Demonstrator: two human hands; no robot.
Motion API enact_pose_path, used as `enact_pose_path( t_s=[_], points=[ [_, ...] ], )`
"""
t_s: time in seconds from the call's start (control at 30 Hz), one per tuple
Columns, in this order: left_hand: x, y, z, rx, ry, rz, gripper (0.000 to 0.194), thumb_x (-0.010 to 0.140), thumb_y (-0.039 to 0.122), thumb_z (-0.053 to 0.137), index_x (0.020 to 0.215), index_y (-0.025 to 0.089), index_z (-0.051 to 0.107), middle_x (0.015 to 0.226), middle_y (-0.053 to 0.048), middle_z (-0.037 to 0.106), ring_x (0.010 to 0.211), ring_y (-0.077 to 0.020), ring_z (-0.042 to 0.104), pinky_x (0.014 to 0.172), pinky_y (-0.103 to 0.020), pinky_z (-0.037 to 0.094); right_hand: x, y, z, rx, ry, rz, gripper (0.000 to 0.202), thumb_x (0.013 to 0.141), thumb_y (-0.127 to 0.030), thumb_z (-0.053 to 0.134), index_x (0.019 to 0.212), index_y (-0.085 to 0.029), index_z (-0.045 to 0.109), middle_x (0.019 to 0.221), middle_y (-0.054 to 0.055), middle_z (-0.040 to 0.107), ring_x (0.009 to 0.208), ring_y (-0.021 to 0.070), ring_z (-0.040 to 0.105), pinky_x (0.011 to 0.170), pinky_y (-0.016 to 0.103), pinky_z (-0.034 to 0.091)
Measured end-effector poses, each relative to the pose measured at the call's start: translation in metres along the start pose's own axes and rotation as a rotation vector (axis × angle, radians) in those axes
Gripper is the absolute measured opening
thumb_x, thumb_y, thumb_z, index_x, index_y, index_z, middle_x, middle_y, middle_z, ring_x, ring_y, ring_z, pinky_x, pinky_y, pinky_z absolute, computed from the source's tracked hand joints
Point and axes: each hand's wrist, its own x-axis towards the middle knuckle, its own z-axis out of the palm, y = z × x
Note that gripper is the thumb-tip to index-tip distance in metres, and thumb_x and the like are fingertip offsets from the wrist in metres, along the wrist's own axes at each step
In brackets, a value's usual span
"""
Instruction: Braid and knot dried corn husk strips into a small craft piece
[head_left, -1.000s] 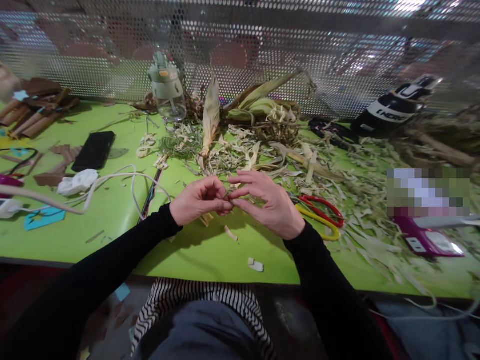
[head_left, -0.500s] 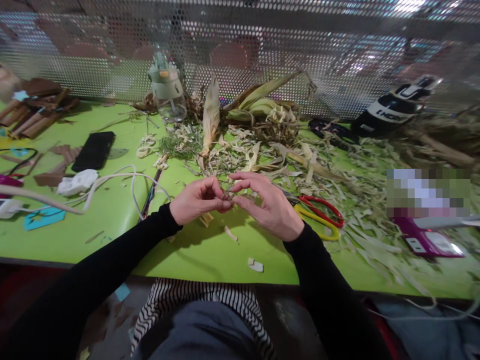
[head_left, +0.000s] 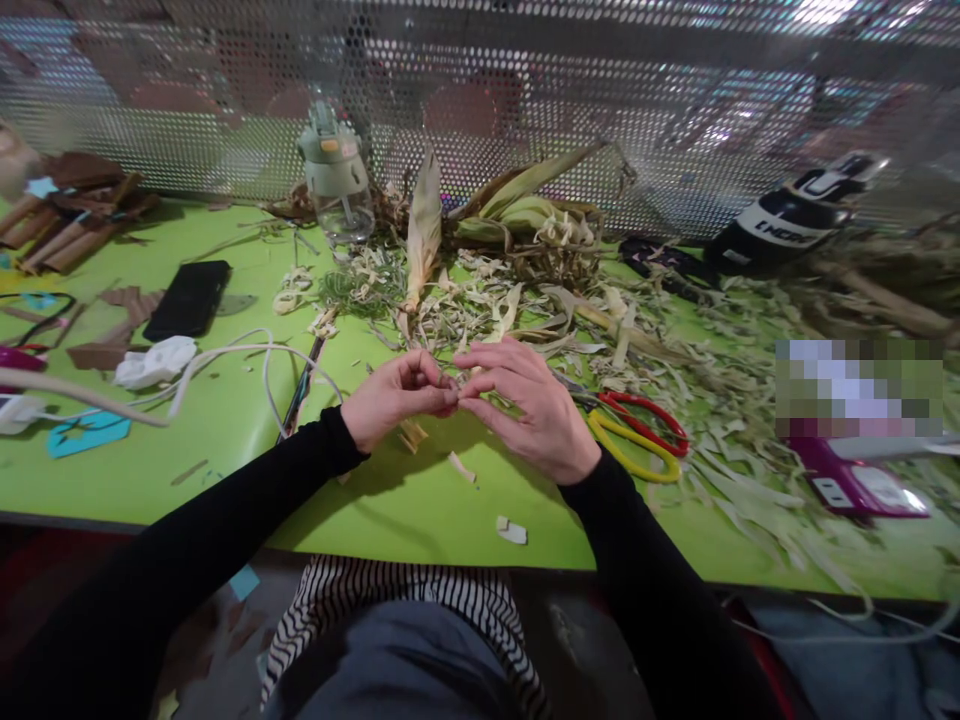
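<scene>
My left hand (head_left: 396, 398) is closed in a pinch above the green table (head_left: 420, 505), on something too small to make out. From the right, my right hand (head_left: 525, 405) meets it, thumb and fingertips drawn together at the same small spot; what lies between them is hidden. Just behind the hands spreads a heap of dried husk shreds (head_left: 465, 312), with a pale pointed husk (head_left: 424, 225) upright in it. Scissors with red and yellow handles (head_left: 637, 452) lie right beside my right hand.
A black phone (head_left: 187, 300), a white cable (head_left: 225, 350) and a pale green bottle (head_left: 336, 180) are on the left. At the right are a black bottle (head_left: 784, 225), a purple device (head_left: 862, 485) and more husk strips. Behind the table stands a perforated metal screen (head_left: 247, 120).
My right hand has shifted slightly left, its fingertips now closer to my left hand's pinch. My left hand has hardly moved.
</scene>
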Motion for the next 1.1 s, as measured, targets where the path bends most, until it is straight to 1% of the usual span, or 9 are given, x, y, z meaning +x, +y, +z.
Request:
enact_pose_path(
  t_s=[0.1, 0.2, 0.33, 0.5, 0.6, 0.7, 0.83, 0.97, 1.1],
  points=[
    [-0.0006, 0.0014, 0.0019, 0.061, 0.033, 0.039, 0.025, 0.068, 0.013, 0.072, 0.082, 0.015, 0.05, 0.072, 0.004, 0.06, 0.064, -0.0054, 0.058, 0.065, -0.019, 0.047, 0.0, 0.0016, 0.0021, 0.029, 0.012, 0.041, 0.004, 0.084, -0.026, 0.059, 0.086, -0.022, 0.058, 0.105, 0.006, 0.069, 0.102, 0.0217, 0.061, 0.1, 0.046, 0.037],
    [-0.0029, 0.0036, 0.0049, 0.218, 0.036, 0.144, 0.024, 0.071, 0.01, 0.067, 0.087, 0.016, 0.05, 0.078, 0.002, 0.058, 0.072, -0.0061, 0.057, 0.071, -0.019, 0.047, 0.0002, 0.0024, 0.0046, 0.015, 0.02, 0.064, 0.009, 0.084, -0.028, 0.06, 0.089, -0.02, 0.057, 0.098, 0.007, 0.069, 0.093, 0.0214, 0.062, 0.091, 0.042, 0.043],
    [-0.0067, 0.0039, 0.0076, 0.45, 0.055, 0.284, 0.017, 0.078, 0.014, 0.061, 0.09, 0.016, 0.05, 0.084, 0.001, 0.057, 0.074, -0.0067, 0.057, 0.07, -0.019, 0.047, 0.0006, 0.0043, 0.0074, -0.035, 0.015, 0.052, 0.008, 0.084, -0.027, 0.06, 0.087, -0.019, 0.058, 0.092, 0.007, 0.068, 0.088, 0.0218, 0.06, 0.083, 0.038, 0.043],
    [-0.0054, 0.004, 0.0044, 0.478, 0.057, 0.214, 0.017, 0.079, 0.022, 0.062, 0.089, 0.015, 0.05, 0.081, 0.001, 0.057, 0.065, -0.0066, 0.057, 0.059, -0.018, 0.047, 0.0005, 0.0059, 0.0088, -0.036, -0.059, 0.053, 0.007, 0.085, -0.024, 0.058, 0.083, -0.018, 0.058, 0.082, 0.006, 0.066, 0.077, 0.0202, 0.058, 0.074, 0.035, 0.042],
    [-0.0024, 0.0067, 0.0003, 0.431, 0.034, 0.109, 0.023, 0.075, 0.024, 0.065, 0.088, 0.015, 0.049, 0.082, 0.001, 0.056, 0.06, -0.0054, 0.056, 0.056, -0.019, 0.049, 0.0009, 0.0055, 0.0082, -0.002, -0.103, 0.03, 0.008, 0.087, -0.024, 0.057, 0.082, -0.018, 0.059, 0.08, 0.005, 0.067, 0.075, 0.0186, 0.057, 0.074, 0.035, 0.042],
    [-0.0016, 0.0083, -0.0022, 0.435, 0.0, 0.075, 0.027, 0.074, 0.026, 0.066, 0.091, 0.016, 0.049, 0.082, 0.0, 0.056, 0.06, -0.0067, 0.056, 0.052, -0.019, 0.052, 0.0012, 0.0057, 0.0079, 0.034, -0.117, 0.015, 0.008, 0.087, -0.024, 0.057, 0.082, -0.018, 0.06, 0.081, 0.005, 0.066, 0.079, 0.0186, 0.058, 0.076, 0.035, 0.044],
    [-0.0045, 0.0071, -0.001, 0.518, -0.008, 0.164, 0.024, 0.078, 0.028, 0.063, 0.095, 0.017, 0.049, 0.085, -0.001, 0.057, 0.064, -0.0087, 0.058, 0.047, -0.017, 0.051, 0.0007, 0.0067, 0.008, 0.097, -0.089, 0.071, 0.009, 0.086, -0.026, 0.059, 0.082, -0.018, 0.061, 0.087, 0.006, 0.066, 0.084, 0.0184, 0.06, 0.077, 0.034, 0.047],
    [-0.0067, 0.0046, 0.002, 0.608, -0.007, 0.267, 0.018, 0.081, 0.024, 0.058, 0.095, 0.016, 0.051, 0.088, -0.003, 0.059, 0.069, -0.0105, 0.061, 0.05, -0.017, 0.051, -0.0002, 0.0069, 0.0082, 0.097, -0.045, 0.17, 0.015, 0.09, -0.024, 0.052, 0.082, -0.016, 0.062, 0.091, 0.008, 0.067, 0.085, 0.0182, 0.061, 0.076, 0.034, 0.048],
    [-0.0067, 0.0008, 0.0031, 0.713, 0.004, 0.331, 0.013, 0.083, 0.021, 0.055, 0.095, 0.017, 0.052, 0.09, -0.005, 0.062, 0.081, -0.0139, 0.064, 0.056, -0.019, 0.053, -0.0007, 0.0065, 0.009, 0.144, -0.092, 0.249, 0.011, 0.087, -0.021, 0.055, 0.087, -0.016, 0.065, 0.1, 0.009, 0.069, 0.089, 0.0188, 0.063, 0.08, 0.038, 0.05]
  ],
)
